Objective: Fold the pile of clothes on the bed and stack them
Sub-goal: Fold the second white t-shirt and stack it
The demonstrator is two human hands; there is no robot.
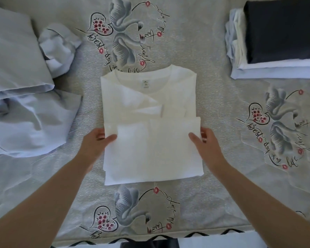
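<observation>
Shirt: a white t-shirt (151, 120) lies at the centre of the bed (222, 108), collar and neck label toward 12 o'clock, sleeves tucked inward, its lower half turned up over the body.
Folded flap: its upper edge runs straight across the shirt's middle; its lower fold lies toward 6 o'clock.
Left hand (95, 142): at the flap's 9 o'clock corner, thumb on top of the cloth and the other fingers curled under the edge, pinching it.
Right hand (204, 142): at the flap's 3 o'clock corner, thumb on top, fingers tucked beneath the edge, pinching the cloth the same way.
Forearms: both reach in from 6 o'clock, bare.
Finished stack (276, 38): at 2 o'clock, well apart from the shirt, folded pale blue and white pieces with a dark navy one on top.
Unfolded pile (25, 90): at 9 to 10 o'clock, crumpled pale blue garments, near the shirt but not touching it.
Bed cover: grey, printed with swans, hearts, red lips and looping script.
</observation>
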